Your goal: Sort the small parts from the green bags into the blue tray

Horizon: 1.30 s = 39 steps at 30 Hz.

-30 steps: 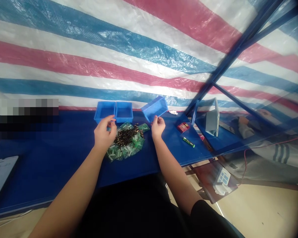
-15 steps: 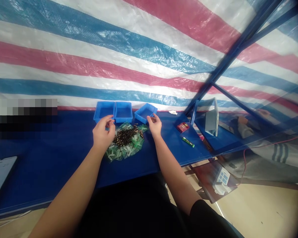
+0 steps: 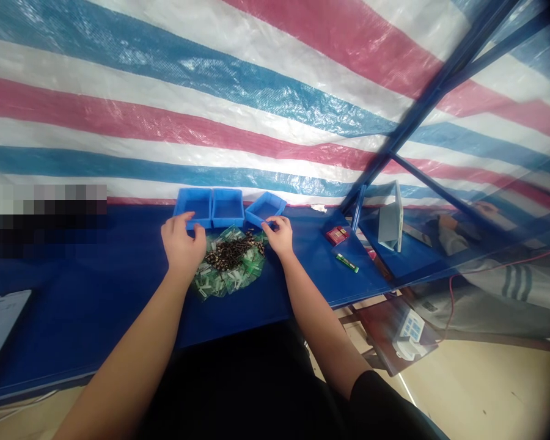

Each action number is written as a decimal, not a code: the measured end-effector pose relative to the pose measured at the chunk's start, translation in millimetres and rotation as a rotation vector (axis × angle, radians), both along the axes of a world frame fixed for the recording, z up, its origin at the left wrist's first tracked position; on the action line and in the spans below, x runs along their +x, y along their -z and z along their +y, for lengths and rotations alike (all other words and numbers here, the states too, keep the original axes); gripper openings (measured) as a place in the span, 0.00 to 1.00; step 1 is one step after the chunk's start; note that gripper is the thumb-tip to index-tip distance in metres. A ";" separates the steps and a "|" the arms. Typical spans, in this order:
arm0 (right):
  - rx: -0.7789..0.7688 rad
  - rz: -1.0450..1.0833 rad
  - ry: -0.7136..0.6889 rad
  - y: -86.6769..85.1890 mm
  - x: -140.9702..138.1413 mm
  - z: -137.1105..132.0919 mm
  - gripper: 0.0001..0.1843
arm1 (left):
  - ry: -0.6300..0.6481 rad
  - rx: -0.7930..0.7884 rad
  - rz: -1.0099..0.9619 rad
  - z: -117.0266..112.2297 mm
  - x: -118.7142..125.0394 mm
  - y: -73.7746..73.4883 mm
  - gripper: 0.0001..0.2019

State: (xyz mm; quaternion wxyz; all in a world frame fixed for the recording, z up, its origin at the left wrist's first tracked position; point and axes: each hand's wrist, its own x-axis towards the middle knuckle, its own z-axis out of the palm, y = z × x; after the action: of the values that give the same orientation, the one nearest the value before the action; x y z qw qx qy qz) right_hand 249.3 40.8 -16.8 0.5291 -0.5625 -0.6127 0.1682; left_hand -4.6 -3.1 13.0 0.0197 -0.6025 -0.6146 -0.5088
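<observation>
Over the bench (image 3: 96, 275) pile (image 3: 231, 261), my two hands.
Fingers of left hand (image 3: 181, 244) spread loose; right hand (image 3: 280, 237) at bin (image 3: 272, 205) rim, grip unclear.

Back: 3 blue trays (image 3: 228, 219) stand in a row just before the striped tarp (image 3: 256, 91); little room behind
Centre: parts pile (image 3: 231, 260) fills the space between left hand (image 3: 181, 244) and right hand (image 3: 279, 235)
Left: bare surface (image 3: 96, 275), open out to a white sheet (image 3: 0, 318)
Right: open strip; then red box (image 3: 338, 234), green stick (image 3: 347, 263), blue frame post (image 3: 362, 208)
Front: free surface up to the near edge
</observation>
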 end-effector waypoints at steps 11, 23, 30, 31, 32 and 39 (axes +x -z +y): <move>0.039 0.038 -0.092 2.2 2.6 3.7 0.14 | -0.098 -0.047 0.061 1.9 -3.6 6.5 0.21; -0.048 0.037 0.075 0.8 5.6 3.7 0.18 | 0.008 -0.137 0.084 15.8 -21.7 16.6 0.17; -0.071 0.130 0.024 -3.4 4.8 2.1 0.17 | 0.065 -0.234 0.034 13.6 -16.4 13.9 0.20; -0.075 0.136 0.017 -3.0 5.4 2.6 0.17 | 0.067 -0.239 0.029 13.4 -16.0 13.5 0.20; -0.077 0.137 0.007 -2.4 6.1 3.2 0.18 | 0.069 -0.241 0.026 13.4 -15.9 13.2 0.20; -0.060 0.069 -0.065 2.2 6.1 4.7 0.23 | 0.115 -0.308 0.006 17.7 -21.1 20.7 0.24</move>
State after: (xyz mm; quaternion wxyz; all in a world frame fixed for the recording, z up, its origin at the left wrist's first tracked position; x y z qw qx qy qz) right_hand 255.4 45.4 -19.1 0.5272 -0.5515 -0.6067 0.2231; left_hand -25.7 14.7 -7.7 -0.1002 -0.6342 -0.6496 -0.4071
